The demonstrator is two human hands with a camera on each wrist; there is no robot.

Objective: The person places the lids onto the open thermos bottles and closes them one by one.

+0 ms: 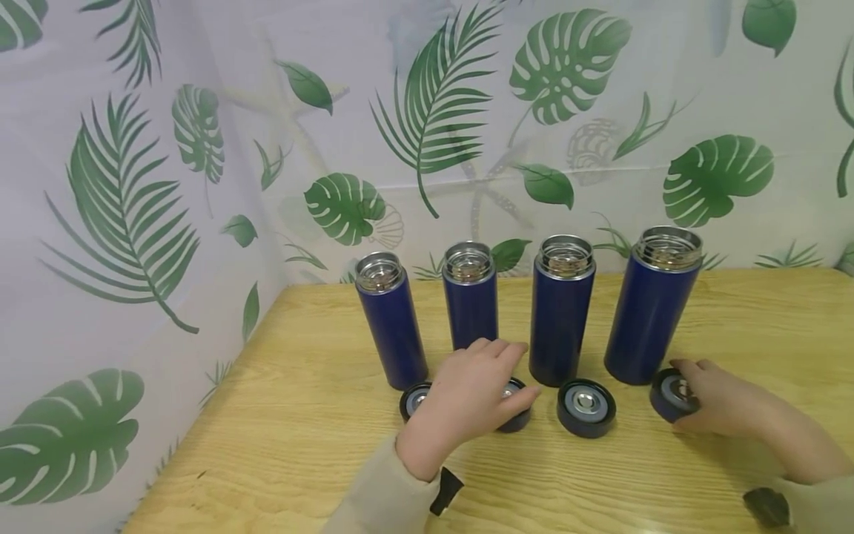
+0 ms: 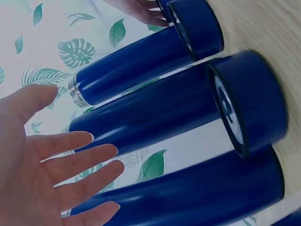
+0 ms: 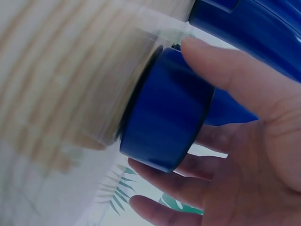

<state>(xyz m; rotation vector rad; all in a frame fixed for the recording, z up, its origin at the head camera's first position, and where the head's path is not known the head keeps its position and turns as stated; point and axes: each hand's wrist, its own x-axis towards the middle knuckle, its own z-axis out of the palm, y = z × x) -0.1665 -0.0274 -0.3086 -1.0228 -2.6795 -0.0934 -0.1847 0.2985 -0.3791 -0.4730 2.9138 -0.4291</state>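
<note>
Left hand (image 1: pixel 460 393), fingers apart and holding nothing, hovers over the two leftmost lids (image 1: pixel 517 421), partly hiding them. Four blue bottles (image 1: pixel 391 334) stand upright, uncapped, in a row behind, each with a lid in front, probably to keep pairs together. Third lid (image 1: pixel 586 408) lies inner side up, likely to keep that face off the wooden table (image 1: pixel 307 445). Right hand (image 1: pixel 723 404) pinches the rightmost lid (image 1: pixel 675 394), thumb opposite fingers, presumably for even grip; can't tell if lifted.
</note>
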